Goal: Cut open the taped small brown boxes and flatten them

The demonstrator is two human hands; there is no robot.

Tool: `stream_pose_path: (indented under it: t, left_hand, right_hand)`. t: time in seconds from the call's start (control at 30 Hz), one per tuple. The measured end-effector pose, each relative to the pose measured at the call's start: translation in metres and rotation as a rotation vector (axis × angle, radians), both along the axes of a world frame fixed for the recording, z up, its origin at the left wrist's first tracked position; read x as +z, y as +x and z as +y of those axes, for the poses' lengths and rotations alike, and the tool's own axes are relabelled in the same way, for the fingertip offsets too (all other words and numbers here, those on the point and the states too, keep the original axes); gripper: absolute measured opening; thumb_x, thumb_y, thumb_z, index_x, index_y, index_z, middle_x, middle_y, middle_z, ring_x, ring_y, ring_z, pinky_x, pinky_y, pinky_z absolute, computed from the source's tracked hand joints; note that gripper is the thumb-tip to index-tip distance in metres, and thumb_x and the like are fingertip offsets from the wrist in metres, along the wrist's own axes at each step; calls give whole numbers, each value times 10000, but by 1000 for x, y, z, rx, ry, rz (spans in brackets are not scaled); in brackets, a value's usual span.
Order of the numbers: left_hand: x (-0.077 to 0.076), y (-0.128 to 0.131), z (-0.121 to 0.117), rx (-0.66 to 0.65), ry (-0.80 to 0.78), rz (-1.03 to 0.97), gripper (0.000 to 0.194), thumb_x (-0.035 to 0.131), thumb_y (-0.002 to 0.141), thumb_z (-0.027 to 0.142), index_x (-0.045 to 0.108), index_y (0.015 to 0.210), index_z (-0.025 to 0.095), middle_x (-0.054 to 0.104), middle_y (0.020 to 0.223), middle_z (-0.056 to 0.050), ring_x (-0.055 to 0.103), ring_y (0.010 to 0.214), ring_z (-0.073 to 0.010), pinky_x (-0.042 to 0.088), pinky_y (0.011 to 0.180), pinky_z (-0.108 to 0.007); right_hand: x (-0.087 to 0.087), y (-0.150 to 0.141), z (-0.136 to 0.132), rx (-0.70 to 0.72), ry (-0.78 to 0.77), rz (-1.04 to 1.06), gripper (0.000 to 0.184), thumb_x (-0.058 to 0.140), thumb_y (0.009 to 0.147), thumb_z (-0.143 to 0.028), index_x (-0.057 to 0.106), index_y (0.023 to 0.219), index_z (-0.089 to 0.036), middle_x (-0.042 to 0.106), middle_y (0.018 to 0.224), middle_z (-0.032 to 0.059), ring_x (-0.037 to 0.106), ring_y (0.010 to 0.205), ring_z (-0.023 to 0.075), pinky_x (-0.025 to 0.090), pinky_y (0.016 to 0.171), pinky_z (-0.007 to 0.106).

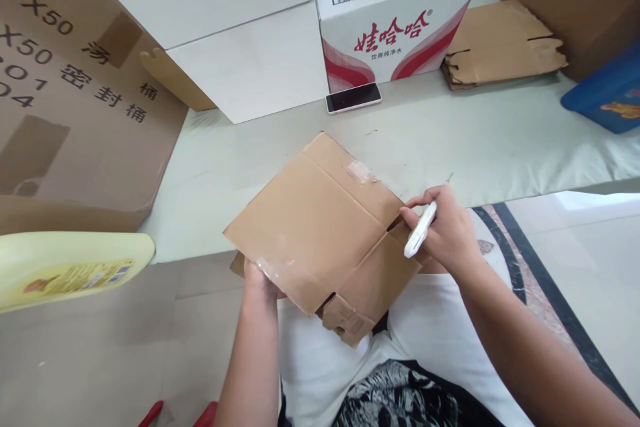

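Note:
A flattened brown cardboard box lies tilted over my lap and the table's front edge, with slotted flaps on its near right side. Clear tape sticks to its far flap and near left edge. My left hand grips the box at that near left edge, with most of its fingers hidden underneath. At the right corner, my right hand is closed around a white box cutter; its blade cannot be made out. The thumb and forefinger of this hand also touch the cardboard beside a slot.
On the table stand white cartons and a red-and-white carton, with a phone before them. Flattened cardboard and a blue container are right. A large carton and pale yellow container are left.

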State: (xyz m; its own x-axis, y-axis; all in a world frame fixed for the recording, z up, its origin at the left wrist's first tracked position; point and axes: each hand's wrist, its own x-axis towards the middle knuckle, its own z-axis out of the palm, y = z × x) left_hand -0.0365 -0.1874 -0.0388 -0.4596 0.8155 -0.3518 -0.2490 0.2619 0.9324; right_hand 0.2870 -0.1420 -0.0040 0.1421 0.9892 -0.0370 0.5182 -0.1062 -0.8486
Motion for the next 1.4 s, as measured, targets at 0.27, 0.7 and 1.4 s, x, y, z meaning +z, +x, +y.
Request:
stream_pose_path:
  t: [0.27,0.7,1.4]
  left_hand:
    - [4,4,1,34,26,-294,489,878,595,642,765,853,242,794,826,-17,726,794,-252,619,845,-427]
    - [4,93,-14,-285,-108,-476,962,966,664,347,487,1498,366,774,1266,-43,754,1171,-265,600,1065,-446]
    - [142,306,234,-747,237,-333,524,634,938,187,450,1418,289,667,1338,-29,703,1244,-234,598,1065,-461]
  right_hand:
    - [-2,12,-2,175,-301,185,470,749,778,-586,504,1021,-266,766,1120,77,716,911,269,486,687,352]
    - [-32,29,-15,-196,19,136,438,604,913,-657,629,980,-224,724,879,56,664,789,226,517,706,349]
    - [-72,70,95,21,126,-388,176,471,926,-173,631,990,-207,699,865,115,597,886,279,396,862,388]
